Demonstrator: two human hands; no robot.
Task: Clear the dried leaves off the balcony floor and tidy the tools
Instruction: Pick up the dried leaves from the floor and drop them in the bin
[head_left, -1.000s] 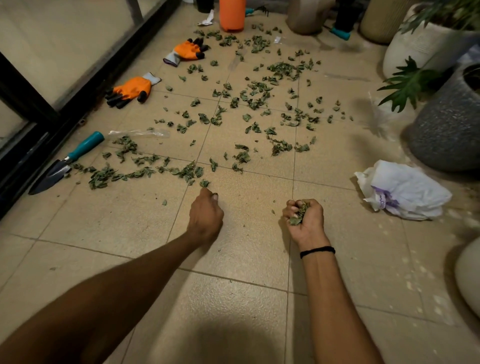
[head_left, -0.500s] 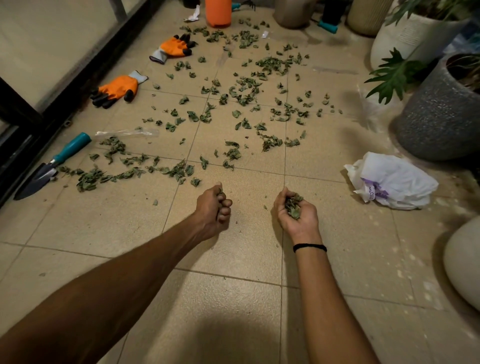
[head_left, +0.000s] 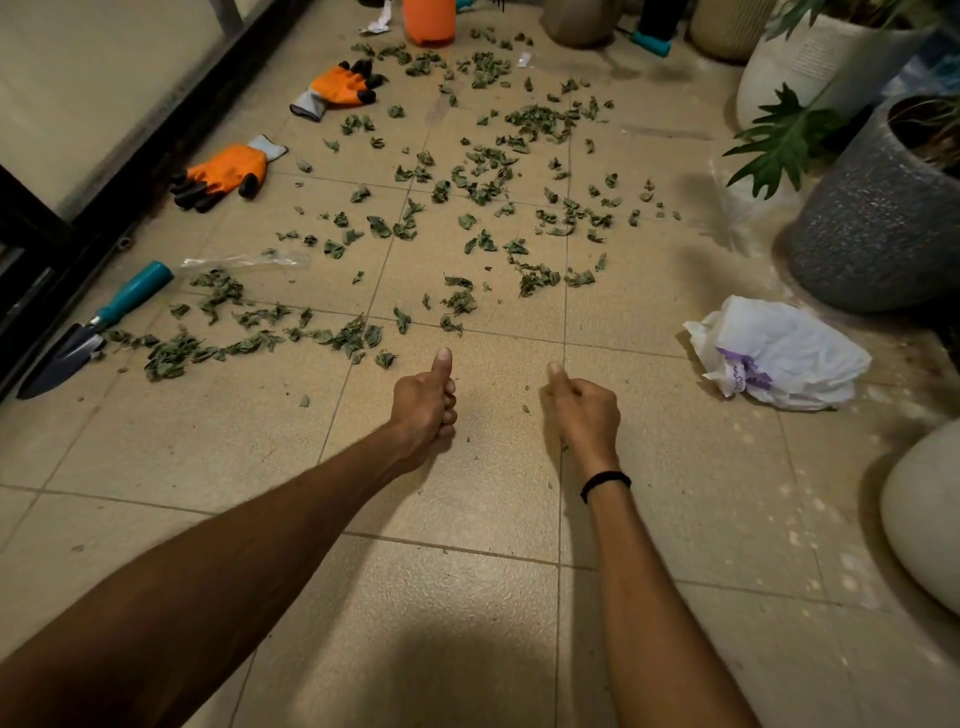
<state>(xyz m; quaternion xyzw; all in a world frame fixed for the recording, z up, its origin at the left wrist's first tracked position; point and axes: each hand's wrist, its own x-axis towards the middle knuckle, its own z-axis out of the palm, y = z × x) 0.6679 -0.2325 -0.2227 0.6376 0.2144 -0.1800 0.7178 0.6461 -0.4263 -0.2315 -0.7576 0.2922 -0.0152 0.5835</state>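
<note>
Leaves, dry and green (head_left: 537, 117), lie all over the tile floor (head_left: 467, 597), from just past the hands to the far pots. A long row (head_left: 260, 343) sits closest, to the left.

The left hand (head_left: 423, 410) and the right hand (head_left: 587, 415) hang low over bare tiles. Both are fists, fingers curled tight and thumbs poking forward. I cannot tell if any leaves are inside.

The job looks like picking up leaves by hand. It would go best with flat hands pushing the near row into one heap, scooping it up, then dropping it in the white plastic bag (head_left: 779, 353) on the right. The bag lies crumpled and needs opening first.

On the left, the black railing (head_left: 130, 171) closes the floor. The trowel (head_left: 93, 332) lies beside it, touching the leaf row, and two orange gloves (head_left: 228, 174) lie further up. On the right stand a grey pot (head_left: 872, 234) and a white pot (head_left: 924, 519). The room to move is in the middle and close to the person.
</note>
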